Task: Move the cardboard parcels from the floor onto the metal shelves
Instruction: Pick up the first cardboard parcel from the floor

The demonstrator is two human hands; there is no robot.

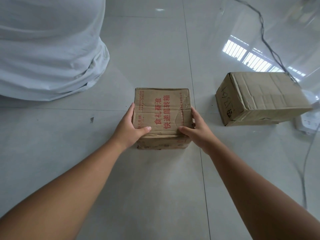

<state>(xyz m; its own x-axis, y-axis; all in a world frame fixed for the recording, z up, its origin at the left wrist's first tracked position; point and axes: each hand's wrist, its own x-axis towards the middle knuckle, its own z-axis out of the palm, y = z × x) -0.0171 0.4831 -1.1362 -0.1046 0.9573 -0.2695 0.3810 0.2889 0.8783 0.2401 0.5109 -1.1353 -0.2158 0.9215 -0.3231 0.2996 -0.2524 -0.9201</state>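
Note:
A small cardboard parcel with red printed characters (162, 108) sits on the pale tiled floor at the centre of the head view. My left hand (129, 126) clasps its left side, thumb lying on the top face. My right hand (195, 128) clasps its right side, thumb likewise on top. A second, longer cardboard parcel (259, 96) with black handwriting on its end lies on the floor to the right, apart from both hands. No metal shelves are in view.
A large shape draped in white cloth (48, 49) fills the upper left. A dark cable (266, 42) runs across the floor at upper right, past the long parcel, toward a white power strip (308, 123). Bare tiles lie nearest me.

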